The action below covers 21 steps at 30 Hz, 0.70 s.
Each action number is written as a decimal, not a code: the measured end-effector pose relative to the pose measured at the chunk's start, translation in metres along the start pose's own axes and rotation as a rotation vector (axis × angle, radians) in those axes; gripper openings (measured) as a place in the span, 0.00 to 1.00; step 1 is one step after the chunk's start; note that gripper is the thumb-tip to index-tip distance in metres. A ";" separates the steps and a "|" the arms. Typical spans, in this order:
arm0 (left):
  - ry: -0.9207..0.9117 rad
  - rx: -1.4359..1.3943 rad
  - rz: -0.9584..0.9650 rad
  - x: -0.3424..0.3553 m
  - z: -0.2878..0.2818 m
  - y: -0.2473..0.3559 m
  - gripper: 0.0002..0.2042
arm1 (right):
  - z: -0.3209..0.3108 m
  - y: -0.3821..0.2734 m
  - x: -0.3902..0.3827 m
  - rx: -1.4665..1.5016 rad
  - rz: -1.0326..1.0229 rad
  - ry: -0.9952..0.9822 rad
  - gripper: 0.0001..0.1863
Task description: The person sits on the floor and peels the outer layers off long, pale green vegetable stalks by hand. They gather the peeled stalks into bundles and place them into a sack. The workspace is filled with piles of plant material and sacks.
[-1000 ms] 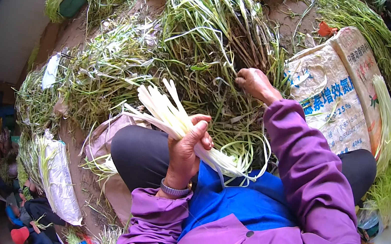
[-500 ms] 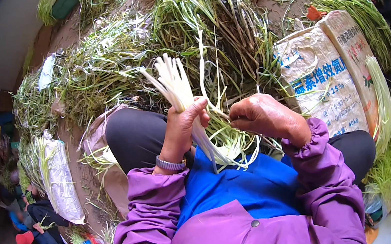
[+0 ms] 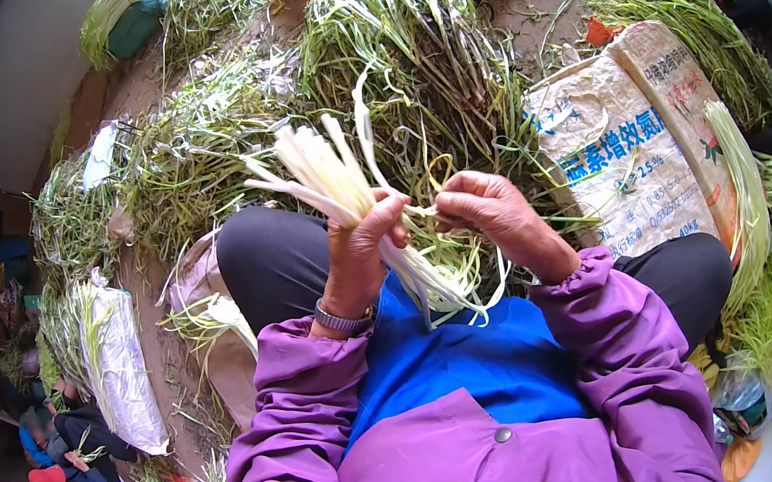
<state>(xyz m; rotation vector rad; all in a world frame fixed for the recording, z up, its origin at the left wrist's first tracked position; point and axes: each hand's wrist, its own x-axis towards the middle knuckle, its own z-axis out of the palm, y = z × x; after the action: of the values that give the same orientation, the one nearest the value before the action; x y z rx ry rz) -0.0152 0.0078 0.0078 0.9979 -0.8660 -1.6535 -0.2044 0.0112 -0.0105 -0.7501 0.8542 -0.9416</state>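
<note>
Head view looks down on two bare hands near the middle. The left hand (image 3: 365,233) has its fingers wrapped around a bundle of white stalks (image 3: 317,166). The thick white ends stick out toward 11 o'clock from that hand, and the thin, curly ends hang toward 4 o'clock, over the lap. The right hand (image 3: 501,216) is at 2 o'clock from the left one, near it. Its fingertips are pinched together on a thin pale strand (image 3: 421,210) that lies between the two hands. A gray band (image 3: 342,319) goes around the left wrist.

At 12 o'clock is a big heap of green stalks (image 3: 405,49), messy and partly brown. At 2 o'clock lies a flat tan sack (image 3: 634,148) with blue print, and a long bunch of pale green stalks (image 3: 743,190) rests along its right side. A red scrap (image 3: 600,32) sits by the sack's top, at 1 o'clock. A rolled white bag (image 3: 128,367) lies at 8 o'clock. A dark green bag (image 3: 135,31) is at 10 o'clock.
</note>
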 end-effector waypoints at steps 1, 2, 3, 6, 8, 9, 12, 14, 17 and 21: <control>0.040 -0.073 0.009 -0.002 0.001 0.004 0.08 | 0.000 -0.007 -0.003 0.034 -0.042 0.061 0.08; 0.082 -0.147 0.018 -0.003 0.000 0.008 0.07 | -0.008 -0.013 -0.002 0.032 -0.096 0.069 0.07; 0.090 -0.182 0.015 0.000 -0.008 0.008 0.08 | -0.018 -0.020 -0.002 0.026 -0.132 0.144 0.07; 0.074 -0.385 0.088 0.005 -0.027 0.015 0.09 | -0.058 -0.035 -0.004 -0.061 -0.196 0.349 0.07; 0.106 -0.385 0.113 0.006 -0.032 0.021 0.10 | -0.087 -0.040 -0.009 -0.212 -0.118 0.405 0.07; 0.123 -0.388 0.120 0.007 -0.033 0.023 0.10 | -0.104 -0.039 -0.012 -0.358 -0.075 0.335 0.08; 0.150 -0.331 0.132 0.009 -0.033 0.016 0.11 | -0.068 -0.042 -0.017 -0.469 0.027 0.086 0.10; 0.136 -0.294 0.081 0.010 -0.024 0.011 0.12 | -0.026 -0.031 -0.017 -0.425 0.030 -0.049 0.13; 0.105 -0.212 0.063 0.007 -0.015 0.007 0.12 | 0.006 -0.007 0.003 -0.259 0.040 -0.069 0.22; 0.086 -0.177 0.077 0.006 -0.011 0.000 0.08 | 0.022 0.008 0.013 0.253 0.049 -0.126 0.20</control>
<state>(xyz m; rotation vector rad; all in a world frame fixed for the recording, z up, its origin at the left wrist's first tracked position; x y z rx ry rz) -0.0061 0.0007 0.0017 0.8959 -0.6803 -1.5808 -0.1786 0.0067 -0.0103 -0.5614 0.6263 -0.9281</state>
